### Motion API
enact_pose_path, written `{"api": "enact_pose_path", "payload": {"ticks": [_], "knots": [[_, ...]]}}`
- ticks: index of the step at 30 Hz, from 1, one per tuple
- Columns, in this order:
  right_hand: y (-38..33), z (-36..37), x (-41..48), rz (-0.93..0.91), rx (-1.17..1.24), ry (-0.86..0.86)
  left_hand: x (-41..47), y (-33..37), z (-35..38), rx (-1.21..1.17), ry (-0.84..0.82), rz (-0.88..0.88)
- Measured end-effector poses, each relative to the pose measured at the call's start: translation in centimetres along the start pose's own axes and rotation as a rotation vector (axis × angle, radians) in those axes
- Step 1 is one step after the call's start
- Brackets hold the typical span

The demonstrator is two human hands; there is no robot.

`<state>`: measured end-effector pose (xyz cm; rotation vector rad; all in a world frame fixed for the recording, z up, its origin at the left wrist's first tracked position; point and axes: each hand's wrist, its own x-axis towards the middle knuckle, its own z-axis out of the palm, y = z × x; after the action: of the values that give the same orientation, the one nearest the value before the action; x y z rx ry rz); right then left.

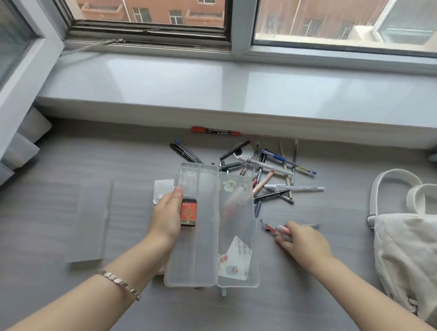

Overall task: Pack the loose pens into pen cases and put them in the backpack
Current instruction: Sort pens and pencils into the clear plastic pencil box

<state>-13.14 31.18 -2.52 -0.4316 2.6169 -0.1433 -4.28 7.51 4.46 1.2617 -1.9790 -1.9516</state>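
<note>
Grey desk (36, 294): left fingers (177, 191) hold the case (203, 244) with its "2B" box (188, 213), right fingers (284, 243) clutch pens (270, 228).

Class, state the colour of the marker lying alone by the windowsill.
The marker is red with a black label, head view.

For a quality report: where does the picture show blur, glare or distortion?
Head view: the right hand and the pens it grips are motion-blurred; the windowsill carries soft glare; the window frame bows from wide-angle distortion; the clear case is sharp.
</note>
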Motion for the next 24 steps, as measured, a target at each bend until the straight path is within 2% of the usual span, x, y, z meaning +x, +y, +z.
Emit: {"api": "enact_pose_path", "payload": {"ticks": [2,7,11,13,15,19,24], "knots": [[-0.3,-0.2,0.3,0.059,0.121,-0.008,-0.3,-0.1,0.0,0.006,0.000,0.001],[-4.2,-3.4,-0.2,0.132,0.796,0.210,-0.5,-0.8,-0.1,0.008,0.004,-0.011],[-9.4,-6.4,-1.7,0.037,1.232,0.045,-0.8,-1.5,0.4,0.017,-0.011,-0.047],[-11.4,-7.3,-2.3,-0.003,1.252,-0.015,-1.4,-1.5,0.9,-0.001,-0.053,-0.058],[-12.8,-7.7,-2.5,-0.039,1.158,-0.017,-2.0,-1.3,1.3,0.048,-0.059,-0.050],[-14.1,-6.7,-2.6,-0.075,0.775,0.133,-2.9,-1.7,1.9,0.138,-0.071,-0.040],[-13.4,-6.2,-3.3,-0.066,0.767,0.272,-3.4,-1.9,2.1,0.204,-0.090,-0.060]]}}
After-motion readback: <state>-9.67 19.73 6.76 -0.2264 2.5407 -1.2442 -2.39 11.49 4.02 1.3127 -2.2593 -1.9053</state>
